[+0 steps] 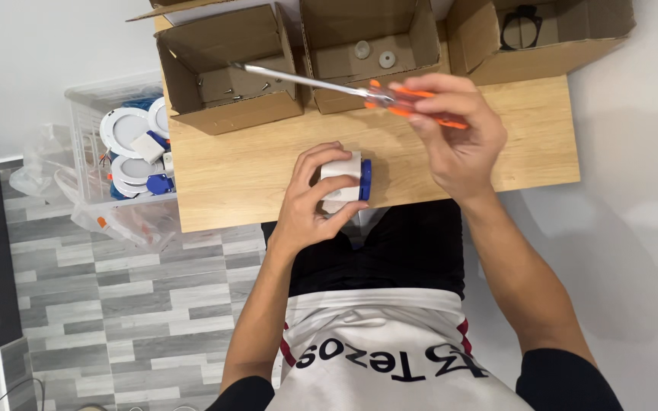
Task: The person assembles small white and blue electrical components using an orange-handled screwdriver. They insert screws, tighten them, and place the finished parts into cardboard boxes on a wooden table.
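Two hands are busy over the wooden table. My left hand has its fingers wrapped tight around a small white and blue box at the table's near edge. My right hand pinches an orange-handled screwdriver, its tip pointing toward the cardboard boxes at the table's far edge.

Left hand: grips a white block with blue end cap at the near edge of the wooden table. Right hand: holds an orange-handled screwdriver, shaft pointing left. Far edge: three open cardboard boxes. Left, beside the table: clear bin of round white fittings.
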